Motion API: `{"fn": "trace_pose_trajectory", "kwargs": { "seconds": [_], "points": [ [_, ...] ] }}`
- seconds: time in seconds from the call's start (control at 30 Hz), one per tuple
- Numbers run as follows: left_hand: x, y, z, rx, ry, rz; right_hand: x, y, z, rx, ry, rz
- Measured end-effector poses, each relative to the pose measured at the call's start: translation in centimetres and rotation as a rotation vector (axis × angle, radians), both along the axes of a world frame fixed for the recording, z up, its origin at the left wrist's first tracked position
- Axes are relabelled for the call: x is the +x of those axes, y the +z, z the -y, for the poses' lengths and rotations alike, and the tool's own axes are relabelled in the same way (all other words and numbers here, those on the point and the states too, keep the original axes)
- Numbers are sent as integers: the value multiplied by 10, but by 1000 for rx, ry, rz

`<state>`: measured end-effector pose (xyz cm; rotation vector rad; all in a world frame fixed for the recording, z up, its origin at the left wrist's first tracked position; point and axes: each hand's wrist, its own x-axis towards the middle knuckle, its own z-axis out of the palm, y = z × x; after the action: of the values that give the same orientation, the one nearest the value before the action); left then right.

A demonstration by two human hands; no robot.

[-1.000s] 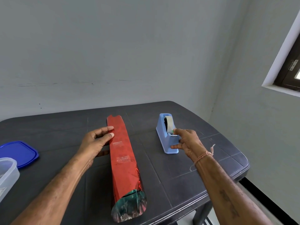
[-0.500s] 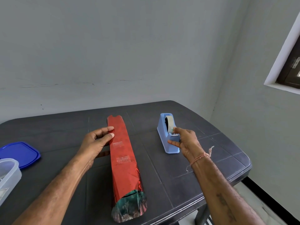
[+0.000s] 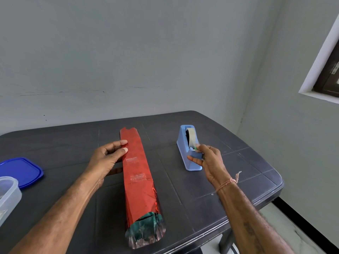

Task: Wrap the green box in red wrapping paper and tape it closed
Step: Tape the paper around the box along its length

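Pinching what looked like the free end of the tape (image 3: 196,147) at the cutter, the right hand (image 3: 209,160) had its grip curled against the blue tape dispenser (image 3: 189,156), right of centre in the frame. The thumb lay lower along the dispenser's side.

The left hand (image 3: 105,160) kept a spread grip, fingertips pressed flat on the upper left edge of the red wrapping paper (image 3: 137,189). The paper ran as a long tube from mid-frame to the lower centre of the dark bench (image 3: 229,184), with the green box (image 3: 146,230) showing at its open near end. Two tape strips (image 3: 138,177) crossed the seam below the fingers.

The dispenser was held by no other hand, so a hard pull would likely drag or tip it instead of tearing cleanly. A loose strip could fold onto itself or stick to the fingers. If the left fingertips lifted, the untaped upper seam would probably spring open. Both tube ends remained unfolded, and the foil seemed prone to creasing or tearing there.
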<state>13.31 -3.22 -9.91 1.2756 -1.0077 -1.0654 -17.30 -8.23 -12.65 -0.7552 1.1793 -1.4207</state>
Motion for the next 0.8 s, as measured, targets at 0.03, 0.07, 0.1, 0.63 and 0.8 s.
{"fn": "trace_pose_trajectory", "kwargs": {
  "seconds": [0.03,0.07,0.1,0.63,0.8],
  "points": [
    [0,0,0,-4,1,0,-1,-2,-1,-17,6,6],
    [0,0,-1,-6,-1,-1,-1,-4,-2,-34,12,10],
    [-1,0,-1,-7,-2,-2,-1,-6,-3,-50,16,12],
    [-4,4,-3,4,1,-22,6,-25,-6,-190,-37,61],
    [-4,3,-2,7,-2,-38,2,-33,-3,-173,-26,88]
  ]
}}
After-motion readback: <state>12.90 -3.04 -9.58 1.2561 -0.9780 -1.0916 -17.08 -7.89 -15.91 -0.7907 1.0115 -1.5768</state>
